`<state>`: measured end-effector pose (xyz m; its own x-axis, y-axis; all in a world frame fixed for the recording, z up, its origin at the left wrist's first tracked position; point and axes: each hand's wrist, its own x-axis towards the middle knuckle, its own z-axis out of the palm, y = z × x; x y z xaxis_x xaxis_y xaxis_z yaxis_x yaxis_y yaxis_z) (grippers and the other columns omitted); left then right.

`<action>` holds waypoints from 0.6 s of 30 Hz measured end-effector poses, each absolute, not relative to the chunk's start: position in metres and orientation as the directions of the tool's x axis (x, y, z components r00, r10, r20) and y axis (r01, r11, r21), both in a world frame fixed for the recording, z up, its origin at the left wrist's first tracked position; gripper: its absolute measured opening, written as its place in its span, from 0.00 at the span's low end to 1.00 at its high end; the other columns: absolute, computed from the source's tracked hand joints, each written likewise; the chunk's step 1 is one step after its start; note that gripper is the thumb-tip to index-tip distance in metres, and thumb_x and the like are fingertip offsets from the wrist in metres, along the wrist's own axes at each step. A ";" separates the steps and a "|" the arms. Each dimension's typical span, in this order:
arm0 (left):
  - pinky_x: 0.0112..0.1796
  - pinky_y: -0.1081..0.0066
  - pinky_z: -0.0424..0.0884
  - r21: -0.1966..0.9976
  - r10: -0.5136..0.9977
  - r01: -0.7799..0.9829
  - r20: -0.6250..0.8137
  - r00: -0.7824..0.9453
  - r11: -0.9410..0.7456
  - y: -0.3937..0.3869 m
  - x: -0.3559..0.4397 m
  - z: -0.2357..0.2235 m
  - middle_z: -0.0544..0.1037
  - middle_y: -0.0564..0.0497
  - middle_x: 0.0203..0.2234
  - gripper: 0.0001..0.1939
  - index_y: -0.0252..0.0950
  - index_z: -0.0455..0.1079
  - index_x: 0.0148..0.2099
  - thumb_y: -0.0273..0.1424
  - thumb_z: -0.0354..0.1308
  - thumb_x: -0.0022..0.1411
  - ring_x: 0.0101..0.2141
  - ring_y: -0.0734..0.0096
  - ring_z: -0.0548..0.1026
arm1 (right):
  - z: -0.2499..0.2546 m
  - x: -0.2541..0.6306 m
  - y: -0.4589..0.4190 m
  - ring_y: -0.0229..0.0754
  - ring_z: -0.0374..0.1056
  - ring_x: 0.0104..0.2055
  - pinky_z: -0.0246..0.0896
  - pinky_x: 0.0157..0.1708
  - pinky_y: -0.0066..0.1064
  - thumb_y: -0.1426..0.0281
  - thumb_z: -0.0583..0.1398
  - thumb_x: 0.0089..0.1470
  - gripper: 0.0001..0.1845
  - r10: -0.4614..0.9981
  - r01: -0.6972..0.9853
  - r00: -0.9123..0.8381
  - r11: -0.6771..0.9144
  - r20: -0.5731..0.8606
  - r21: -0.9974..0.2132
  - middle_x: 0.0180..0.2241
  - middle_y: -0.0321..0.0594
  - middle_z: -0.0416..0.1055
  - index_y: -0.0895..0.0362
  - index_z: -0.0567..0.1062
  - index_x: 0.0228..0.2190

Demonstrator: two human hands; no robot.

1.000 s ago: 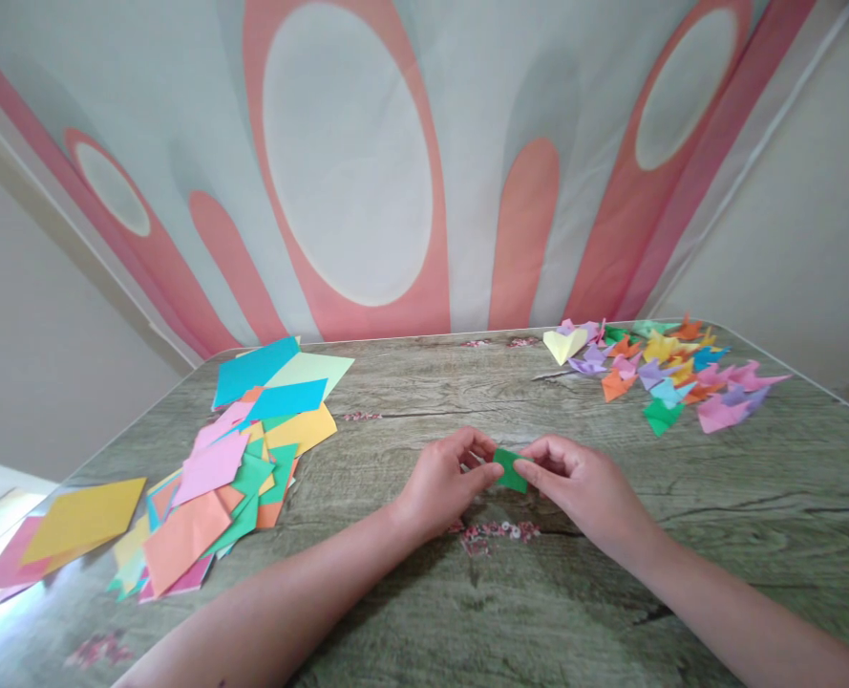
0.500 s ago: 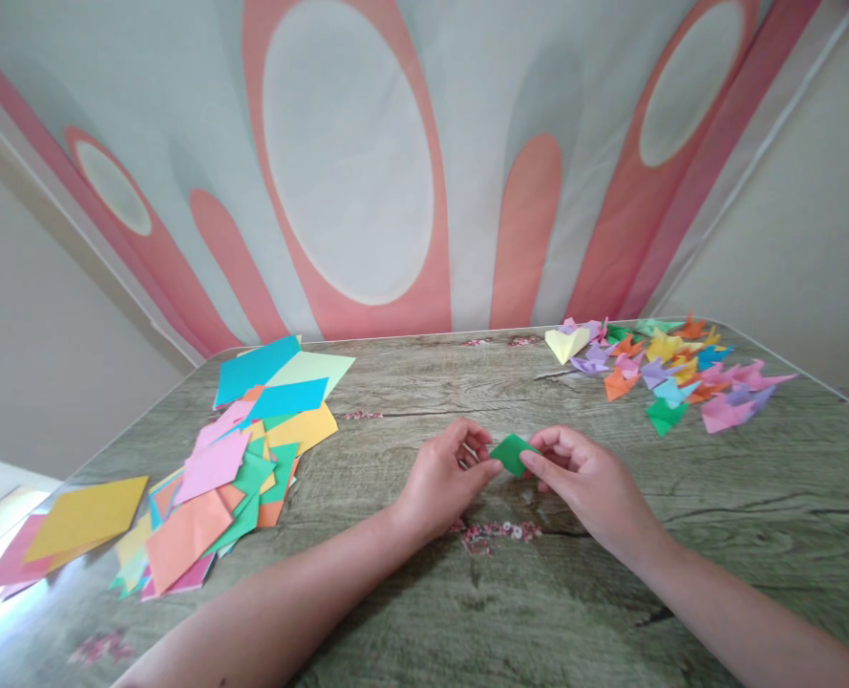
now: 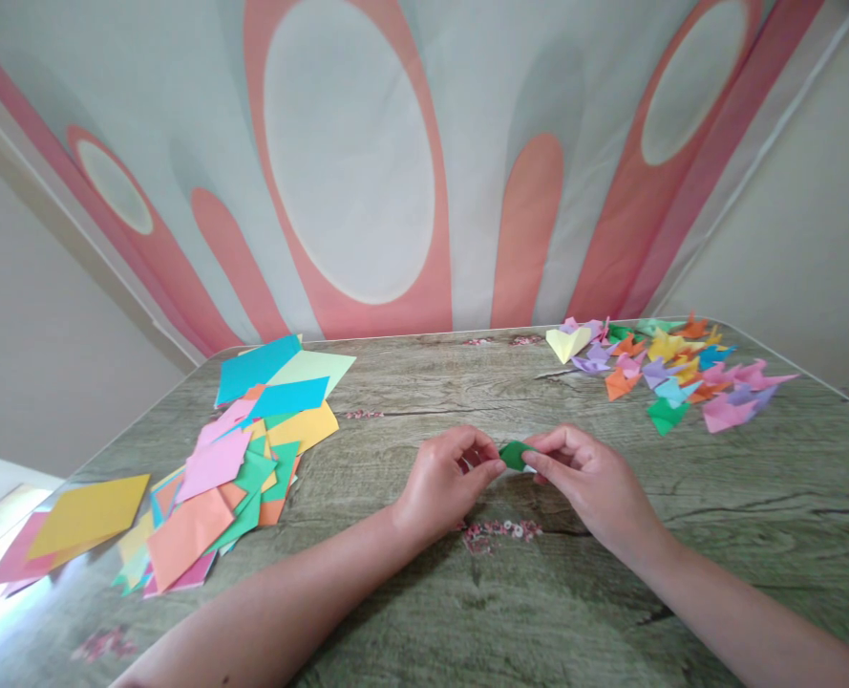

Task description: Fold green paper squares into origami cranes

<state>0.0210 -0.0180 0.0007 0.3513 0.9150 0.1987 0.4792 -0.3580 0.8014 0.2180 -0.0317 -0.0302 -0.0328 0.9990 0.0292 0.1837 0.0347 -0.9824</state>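
A small folded piece of green paper is held between my two hands, just above the wooden table. My left hand pinches its left corner between thumb and fingers. At the opposite side, my right hand grips the paper with its thumb in front and the fingers behind. A sliver of white shows by the right thumb. The fingers cover both ends of the paper, so only its middle is visible.
Loose coloured paper sheets are heaped on the left of the table, with a yellow sheet nearer the left edge. Several folded paper figures cluster at the back right. A patterned backdrop rises behind the table.
The green paper has tilted or bent, from a diamond shape to a narrower one. Both hands stay nearly in place, the right fingers shifted slightly on the paper.
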 end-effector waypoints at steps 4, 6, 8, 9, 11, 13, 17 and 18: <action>0.31 0.75 0.66 0.778 0.902 0.496 0.206 0.378 -0.385 -0.018 0.021 -0.001 0.75 0.53 0.27 0.07 0.35 0.71 0.35 0.33 0.63 0.57 0.28 0.74 0.71 | -0.030 0.216 -0.032 0.45 0.71 0.35 0.67 0.36 0.36 0.56 0.64 0.50 0.15 0.998 0.186 -0.054 0.041 0.032 -0.982 0.36 0.43 0.77 0.56 0.74 0.29; 0.31 0.75 0.66 0.775 0.897 0.493 0.212 0.387 -0.395 -0.018 0.021 -0.002 0.76 0.53 0.28 0.07 0.35 0.72 0.36 0.33 0.62 0.58 0.28 0.74 0.71 | -0.028 0.215 -0.033 0.45 0.71 0.36 0.66 0.37 0.35 0.57 0.64 0.51 0.15 0.996 0.182 -0.078 0.051 0.037 -0.982 0.37 0.43 0.77 0.55 0.73 0.29; 0.31 0.76 0.66 0.774 0.896 0.491 0.219 0.386 -0.400 -0.019 0.022 -0.003 0.76 0.53 0.28 0.05 0.35 0.72 0.37 0.32 0.61 0.59 0.29 0.74 0.72 | -0.024 0.213 -0.035 0.45 0.71 0.38 0.66 0.39 0.35 0.57 0.64 0.52 0.14 0.993 0.197 -0.106 0.074 0.053 -0.978 0.37 0.43 0.77 0.55 0.73 0.29; 0.32 0.76 0.66 0.775 0.899 0.492 0.220 0.379 -0.397 -0.019 0.022 -0.003 0.76 0.53 0.28 0.05 0.35 0.73 0.37 0.32 0.60 0.60 0.29 0.74 0.72 | -0.022 0.212 -0.037 0.45 0.71 0.40 0.65 0.40 0.34 0.57 0.63 0.52 0.13 0.991 0.210 -0.120 0.090 0.066 -0.974 0.38 0.42 0.76 0.55 0.73 0.29; 0.32 0.75 0.66 0.784 0.910 0.493 0.213 0.356 -0.376 -0.018 0.022 -0.002 0.77 0.53 0.28 0.04 0.36 0.73 0.36 0.30 0.59 0.61 0.30 0.74 0.73 | -0.015 0.211 -0.040 0.44 0.71 0.41 0.64 0.40 0.32 0.57 0.61 0.54 0.13 0.985 0.237 -0.150 0.121 0.087 -0.964 0.39 0.41 0.76 0.55 0.74 0.31; 0.32 0.76 0.66 0.805 0.920 0.483 0.186 0.344 -0.344 -0.018 0.022 -0.001 0.77 0.54 0.27 0.04 0.35 0.73 0.35 0.29 0.58 0.61 0.29 0.74 0.73 | -0.011 0.211 -0.043 0.43 0.71 0.38 0.64 0.39 0.31 0.56 0.58 0.57 0.15 0.978 0.248 -0.185 0.140 0.095 -0.958 0.38 0.40 0.76 0.54 0.75 0.33; 0.33 0.76 0.66 0.842 0.927 0.452 0.137 0.348 -0.294 -0.018 0.022 0.002 0.78 0.55 0.26 0.03 0.36 0.74 0.35 0.26 0.59 0.58 0.29 0.74 0.73 | -0.010 0.213 -0.042 0.42 0.70 0.34 0.64 0.36 0.31 0.54 0.56 0.58 0.17 0.977 0.274 -0.202 0.121 0.066 -0.954 0.36 0.39 0.76 0.55 0.75 0.34; 0.33 0.76 0.67 0.849 0.930 0.446 0.132 0.344 -0.285 -0.018 0.022 0.002 0.78 0.55 0.26 0.03 0.36 0.74 0.34 0.26 0.59 0.57 0.29 0.74 0.73 | -0.011 0.214 -0.041 0.42 0.69 0.34 0.64 0.36 0.32 0.54 0.57 0.58 0.17 0.978 0.280 -0.202 0.106 0.049 -0.954 0.35 0.39 0.76 0.55 0.76 0.34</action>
<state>0.0224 -0.0176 0.0019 0.3442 0.9296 0.1316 0.4458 -0.2851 0.8485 0.2139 -0.0406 -0.0108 -0.2022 0.9781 0.0495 0.2803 0.1062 -0.9540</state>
